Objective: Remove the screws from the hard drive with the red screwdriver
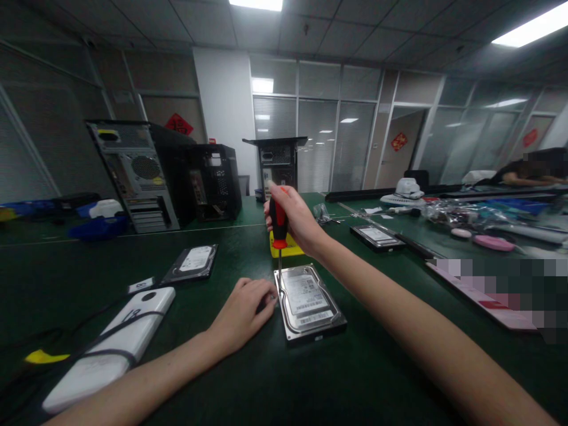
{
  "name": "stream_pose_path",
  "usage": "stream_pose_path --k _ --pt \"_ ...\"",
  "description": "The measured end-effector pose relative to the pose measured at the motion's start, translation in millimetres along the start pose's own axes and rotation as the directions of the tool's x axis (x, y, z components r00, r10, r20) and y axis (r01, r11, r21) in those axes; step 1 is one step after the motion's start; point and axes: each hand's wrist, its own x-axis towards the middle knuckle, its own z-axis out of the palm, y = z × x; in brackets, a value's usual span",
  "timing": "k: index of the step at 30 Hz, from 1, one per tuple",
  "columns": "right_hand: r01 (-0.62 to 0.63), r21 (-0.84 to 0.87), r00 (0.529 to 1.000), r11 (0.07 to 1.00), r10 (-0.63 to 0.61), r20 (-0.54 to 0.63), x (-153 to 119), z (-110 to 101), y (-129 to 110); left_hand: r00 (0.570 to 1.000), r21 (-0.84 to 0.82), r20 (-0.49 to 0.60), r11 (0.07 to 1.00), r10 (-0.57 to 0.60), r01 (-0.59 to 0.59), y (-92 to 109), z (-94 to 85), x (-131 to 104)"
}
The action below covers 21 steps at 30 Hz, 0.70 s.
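In the middle of the table lies a silver hard drive (306,302), label side up. My right hand (293,216) is wrapped round the red and black handle of a screwdriver (280,228), thumb near its top. The screwdriver stands almost upright, its shaft reaching down to the drive's left side; I cannot make out the screw under its tip. My left hand (246,305) rests on the table with curled fingers, the fingertips against the drive's left edge. Just behind the drive is a yellow tray (290,247), partly hidden by my right hand.
Other hard drives lie to the left (191,263) and right (376,236). A white power strip (110,349) with black cable is at front left. Computer cases (133,177) stand behind. Plastic-wrapped parts (457,216) and a pink strip (483,299) lie right; another person (532,171) leans on the table.
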Motion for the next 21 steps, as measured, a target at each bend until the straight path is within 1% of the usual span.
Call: stream_pose_path --k 3,6,9,12,17,21 --pt "0.013 -0.016 1.0 1.0 -0.013 0.001 -1.0 1.3 0.0 1.0 0.0 0.001 1.0 -0.001 0.001 -0.2 -0.6 -0.1" --pt "-0.011 -0.003 1.0 1.0 0.011 0.001 -1.8 2.8 -2.4 1.0 0.002 0.005 1.0 0.0 0.0 0.1 -1.1 -0.1" --pt "-0.037 0.021 0.999 0.999 0.036 0.031 -1.7 2.6 -5.0 1.0 0.004 0.005 1.0 -0.002 0.002 0.6 -0.8 0.0" --pt "-0.028 0.05 0.998 0.998 0.025 0.064 -0.8 0.9 -4.5 1.0 0.008 0.002 1.0 -0.002 0.002 0.7 -0.3 0.1" --pt "0.015 0.006 1.0 1.0 -0.015 0.01 0.0 -0.5 0.9 1.0 0.01 0.008 1.0 0.003 -0.004 0.6 -0.9 -0.2" --pt "0.023 -0.032 1.0 0.999 -0.023 0.021 -1.2 0.7 2.2 1.0 0.004 0.01 1.0 0.001 -0.001 0.3 -0.6 -0.1"
